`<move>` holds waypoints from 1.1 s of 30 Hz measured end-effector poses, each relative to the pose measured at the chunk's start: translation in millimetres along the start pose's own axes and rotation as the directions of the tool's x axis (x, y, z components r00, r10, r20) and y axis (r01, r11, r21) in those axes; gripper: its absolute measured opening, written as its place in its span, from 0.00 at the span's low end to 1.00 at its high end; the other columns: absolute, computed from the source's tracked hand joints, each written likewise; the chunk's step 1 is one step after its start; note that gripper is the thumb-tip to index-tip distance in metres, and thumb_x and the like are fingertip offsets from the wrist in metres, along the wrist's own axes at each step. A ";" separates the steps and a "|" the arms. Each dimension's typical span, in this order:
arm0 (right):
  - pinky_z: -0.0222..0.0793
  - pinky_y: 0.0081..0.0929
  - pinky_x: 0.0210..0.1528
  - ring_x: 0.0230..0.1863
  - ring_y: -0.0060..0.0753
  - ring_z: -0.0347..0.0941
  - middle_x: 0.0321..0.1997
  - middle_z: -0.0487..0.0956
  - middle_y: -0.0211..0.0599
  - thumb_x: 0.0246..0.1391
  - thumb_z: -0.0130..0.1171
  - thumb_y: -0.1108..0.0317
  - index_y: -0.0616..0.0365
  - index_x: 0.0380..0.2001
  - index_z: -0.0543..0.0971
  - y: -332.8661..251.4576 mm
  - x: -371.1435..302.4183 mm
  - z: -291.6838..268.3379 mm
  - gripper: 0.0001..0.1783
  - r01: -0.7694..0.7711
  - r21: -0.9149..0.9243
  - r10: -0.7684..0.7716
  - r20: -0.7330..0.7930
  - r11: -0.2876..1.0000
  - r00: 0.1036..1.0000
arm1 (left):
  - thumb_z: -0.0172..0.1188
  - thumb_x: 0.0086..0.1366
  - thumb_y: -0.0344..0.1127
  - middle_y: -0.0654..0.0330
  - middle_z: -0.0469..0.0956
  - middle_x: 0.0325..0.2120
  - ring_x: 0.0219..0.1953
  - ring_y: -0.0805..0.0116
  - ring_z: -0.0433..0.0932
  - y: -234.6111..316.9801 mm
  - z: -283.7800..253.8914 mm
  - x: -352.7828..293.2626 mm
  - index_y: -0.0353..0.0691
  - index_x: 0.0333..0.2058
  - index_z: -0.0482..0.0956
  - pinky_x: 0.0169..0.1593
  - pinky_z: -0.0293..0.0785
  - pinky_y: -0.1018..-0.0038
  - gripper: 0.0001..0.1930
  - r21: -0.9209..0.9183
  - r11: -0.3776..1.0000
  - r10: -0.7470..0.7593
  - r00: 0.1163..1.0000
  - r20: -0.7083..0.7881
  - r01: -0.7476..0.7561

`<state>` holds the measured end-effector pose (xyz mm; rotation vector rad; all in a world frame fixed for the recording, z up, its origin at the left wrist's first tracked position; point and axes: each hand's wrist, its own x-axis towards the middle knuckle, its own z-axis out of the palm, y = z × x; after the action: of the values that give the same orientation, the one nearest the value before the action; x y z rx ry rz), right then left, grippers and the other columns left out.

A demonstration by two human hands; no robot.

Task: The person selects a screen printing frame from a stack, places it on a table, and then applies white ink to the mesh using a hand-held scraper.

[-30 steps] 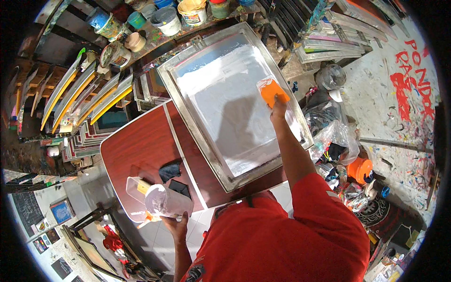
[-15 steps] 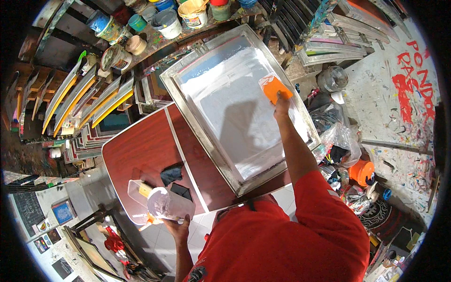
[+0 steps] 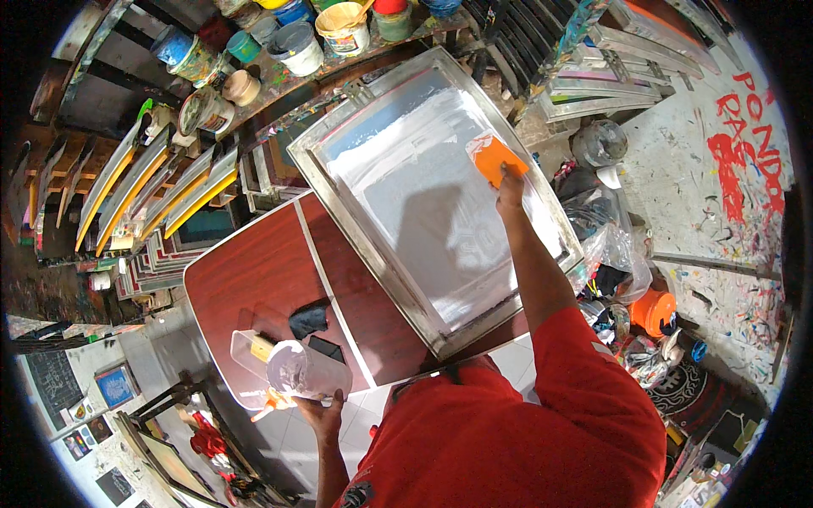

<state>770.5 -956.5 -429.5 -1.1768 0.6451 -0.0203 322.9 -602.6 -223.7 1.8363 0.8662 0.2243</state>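
Note:
My right hand (image 3: 510, 188) grips an orange scraper card (image 3: 498, 161) with white paste on its far edge. It is over the right side of a screen-printing frame (image 3: 373, 241), a metal rim around pale mesh (image 3: 398, 203). White paste is smeared across the mesh, thickest toward the far end, and the shadow of my head falls on it. Low on the left, my left hand (image 3: 324, 416) holds a translucent plastic tub (image 3: 326, 372) from beneath, its mouth tilted toward the left. Whitish residue coats the tub's inside.
Beneath the frame is a reddish-brown table (image 3: 246, 279) bearing a black cloth (image 3: 309, 318) and a clear container (image 3: 246, 345). Paint buckets (image 3: 343, 30) line a shelf at the back. Squeegees (image 3: 182, 190) stand in a rack on the left; plastic bags (image 3: 614, 245) lie right.
The near end of the screen frame has shifted slightly right and toward me. Both hands keep their holds, nearly in place.

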 end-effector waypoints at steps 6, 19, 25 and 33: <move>0.70 0.29 0.27 0.37 0.27 0.71 0.38 0.72 0.29 0.55 0.52 0.63 0.52 0.44 0.69 -4.1 4.0 7.7 0.14 -0.003 0.003 0.003 -0.047 1.000 0.999 | 0.66 0.39 0.21 0.48 0.57 0.53 0.54 0.55 0.62 -14.3 -2.8 1.7 0.36 0.58 0.45 0.57 0.60 0.62 0.49 0.047 0.999 -0.008 1.000 0.006 0.007; 0.68 0.29 0.25 0.35 0.28 0.71 0.38 0.72 0.31 0.54 0.52 0.60 0.54 0.39 0.71 -12.9 18.3 21.0 0.13 0.054 -0.035 -0.054 0.020 0.998 0.998 | 0.63 0.40 0.20 0.49 0.52 0.56 0.56 0.57 0.59 -7.8 -1.0 -0.2 0.39 0.60 0.42 0.57 0.58 0.62 0.50 0.039 0.998 -0.044 0.998 0.033 0.042; 0.69 0.31 0.32 0.37 0.28 0.71 0.40 0.73 0.28 0.54 0.53 0.58 0.52 0.43 0.70 -19.0 23.1 33.4 0.15 0.026 -0.048 -0.025 0.039 0.998 0.999 | 0.62 0.40 0.18 0.48 0.52 0.56 0.57 0.56 0.58 -11.0 -4.9 -1.5 0.38 0.60 0.41 0.58 0.57 0.62 0.50 0.096 0.995 -0.036 0.999 0.032 0.033; 0.69 0.29 0.32 0.37 0.29 0.71 0.40 0.73 0.27 0.54 0.54 0.61 0.49 0.42 0.69 -6.3 11.0 65.7 0.13 -0.089 0.202 0.075 0.077 0.975 0.994 | 0.63 0.41 0.20 0.48 0.53 0.55 0.56 0.55 0.59 -22.8 -5.7 -1.7 0.38 0.60 0.43 0.57 0.58 0.62 0.49 0.059 0.998 -0.024 0.999 0.034 0.022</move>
<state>813.0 -907.0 -414.2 -0.9466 0.6150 0.0228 308.3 -595.1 -240.6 1.8785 0.8779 0.1538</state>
